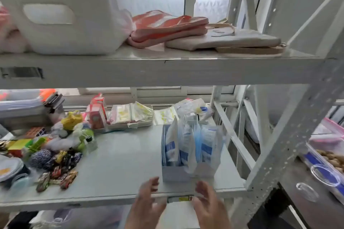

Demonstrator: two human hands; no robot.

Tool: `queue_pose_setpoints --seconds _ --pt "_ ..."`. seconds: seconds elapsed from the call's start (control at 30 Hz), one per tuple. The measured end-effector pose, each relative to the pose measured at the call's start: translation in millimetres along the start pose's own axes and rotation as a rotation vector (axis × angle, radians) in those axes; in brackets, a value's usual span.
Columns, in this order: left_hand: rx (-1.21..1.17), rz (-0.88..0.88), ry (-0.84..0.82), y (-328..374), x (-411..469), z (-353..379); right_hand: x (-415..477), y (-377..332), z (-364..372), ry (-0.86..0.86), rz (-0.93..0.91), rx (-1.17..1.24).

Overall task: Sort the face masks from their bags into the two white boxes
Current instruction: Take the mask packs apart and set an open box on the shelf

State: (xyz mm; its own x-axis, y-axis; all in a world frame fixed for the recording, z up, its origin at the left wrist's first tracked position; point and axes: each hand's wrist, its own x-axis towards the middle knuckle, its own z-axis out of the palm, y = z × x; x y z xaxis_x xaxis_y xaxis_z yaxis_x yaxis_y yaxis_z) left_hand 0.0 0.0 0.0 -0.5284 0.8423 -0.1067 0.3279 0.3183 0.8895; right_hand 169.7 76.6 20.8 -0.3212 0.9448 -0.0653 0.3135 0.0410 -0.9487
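Standing upright in white box point(174, 174): bagged masks point(188, 147); left hand point(149, 204), right hand point(210, 204) empty, fingers spread.

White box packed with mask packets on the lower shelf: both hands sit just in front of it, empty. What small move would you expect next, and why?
Probably closing both hands on the white cardboard box. The left hand and right hand are open and empty at its near corners, touching nothing. The blue-and-white mask packets already stand upright inside, on the grey metal shelf.

Both hands are raised side by side, left hand point(149, 201) and right hand point(208, 202), fingers spread loosely, palms facing inward, holding nothing.
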Motion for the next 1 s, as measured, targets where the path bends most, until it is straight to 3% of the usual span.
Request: queue_pose_setpoints --seconds 0.1,0.27,0.43,0.77,1.0 --pt "0.072 0.113 0.111 41 39 -2 26 -20 19 0.042 -0.147 -0.088" --pt "0.296 0.166 -0.022 65 65 -6 47 -32 43 -0.019 -0.309 -0.379" --pt "0.570 0.085 -0.100 50 80 -11 61 -40 48 -0.070 -0.188 -0.510" --pt "0.824 0.098 -0.187 64 71 -10 59 -30 63 0.159 -0.143 -0.560" --pt "0.747 0.111 -0.213 55 63 -6 57 -28 59 0.178 -0.145 -0.544"
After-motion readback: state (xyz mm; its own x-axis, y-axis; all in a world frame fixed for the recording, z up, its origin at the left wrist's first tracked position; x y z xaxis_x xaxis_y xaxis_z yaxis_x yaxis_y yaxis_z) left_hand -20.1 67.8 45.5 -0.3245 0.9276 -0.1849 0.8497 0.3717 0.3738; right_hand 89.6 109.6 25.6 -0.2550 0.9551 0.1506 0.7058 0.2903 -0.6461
